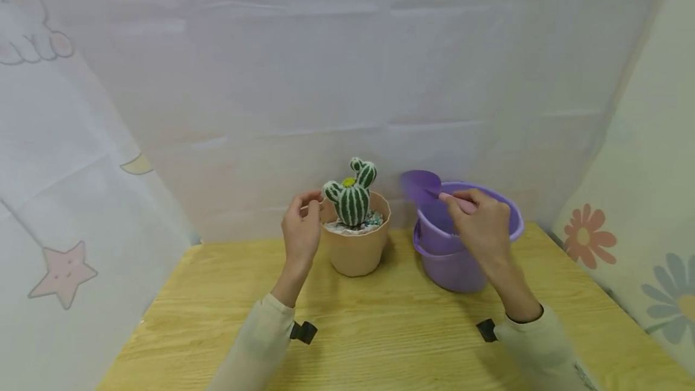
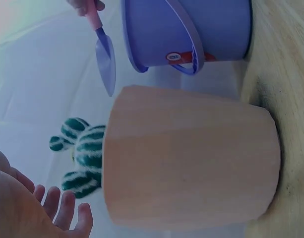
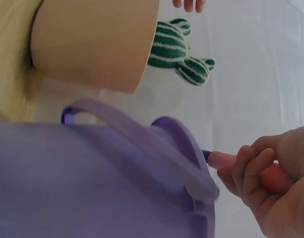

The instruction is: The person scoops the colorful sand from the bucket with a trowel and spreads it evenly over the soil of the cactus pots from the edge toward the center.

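Observation:
A green striped toy cactus [image 1: 353,205] stands in a peach-coloured pot [image 1: 355,253] with pale and bluish bits around its base. My left hand [image 1: 302,231] is at the pot's left rim, fingers loosely bent and holding nothing; whether it touches the rim I cannot tell. With my right hand [image 1: 485,228] I grip the pink handle of a small purple toy shovel [image 1: 422,186]. Its blade is over the left rim of a purple bucket [image 1: 453,273], pointing toward the pot. The bucket's inside is mostly hidden by my right hand.
Pot and bucket stand side by side on a wood-grain table [image 1: 369,330], close to the pale back wall sheet [image 1: 347,77]. The bucket's handle [image 3: 137,141] hangs down its side. Printed sheets with flowers [image 1: 590,237] and a star [image 1: 63,273] flank the table.

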The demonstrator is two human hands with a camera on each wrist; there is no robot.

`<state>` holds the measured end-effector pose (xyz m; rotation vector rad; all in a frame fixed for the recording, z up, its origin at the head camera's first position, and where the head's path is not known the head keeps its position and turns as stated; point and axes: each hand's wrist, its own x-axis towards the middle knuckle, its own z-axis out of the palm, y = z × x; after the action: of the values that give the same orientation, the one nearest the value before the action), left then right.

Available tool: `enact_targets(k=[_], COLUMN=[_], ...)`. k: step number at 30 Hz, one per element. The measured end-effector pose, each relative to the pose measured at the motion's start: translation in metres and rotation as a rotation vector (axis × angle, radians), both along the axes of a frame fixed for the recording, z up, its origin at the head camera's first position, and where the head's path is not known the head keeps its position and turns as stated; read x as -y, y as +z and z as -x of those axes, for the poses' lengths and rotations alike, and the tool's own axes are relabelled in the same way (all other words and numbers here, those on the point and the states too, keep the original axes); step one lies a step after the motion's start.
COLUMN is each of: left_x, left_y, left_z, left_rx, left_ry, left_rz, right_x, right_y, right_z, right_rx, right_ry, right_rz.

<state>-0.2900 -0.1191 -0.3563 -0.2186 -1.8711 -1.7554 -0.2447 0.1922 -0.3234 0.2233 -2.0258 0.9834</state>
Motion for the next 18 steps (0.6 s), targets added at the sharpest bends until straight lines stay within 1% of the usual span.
enact_targets(k=[2, 3, 5, 10, 13, 15, 18], left_x=[-0.003, -0.004, -0.006, -0.016, -0.024, -0.032, -0.045], left_y=[0.003, 0.001, 0.003, 0.009, 0.013, 0.017, 0.019], left_z=[-0.004, -0.004, -0.009, -0.02, -0.023, -0.025, -0.026], left_rx=[-0.013, -0.028, -0.039, -0.072, -0.094, -0.107, -0.11], left_ry=[-0.012, -0.021, -0.038, -0.121, -0.166, -0.199, -0.246], left_rz=[0.008, 0.014, 0.023, 0.063, 0.107, 0.14, 0.185], right_x=[-0.008, -0.011, -0.018, -0.043, -0.063, -0.078, -0.098], right_y=[0.001, 0.002, 0.002, 0.003, 0.005, 0.006, 0.008], right_z=[-0.004, -0.007, -0.012, -0.023, -0.031, -0.036, -0.042], right_rx=[0.007, 0.014, 0.045, 0.147, 0.195, 0.224, 0.233], right_ry=[-0.006, -0.012, -0.006, -0.004, -0.047, -0.054, -0.063], right_rz=[-0.004, -0.007, -0.007, -0.008, -0.023, -0.015, -0.054])
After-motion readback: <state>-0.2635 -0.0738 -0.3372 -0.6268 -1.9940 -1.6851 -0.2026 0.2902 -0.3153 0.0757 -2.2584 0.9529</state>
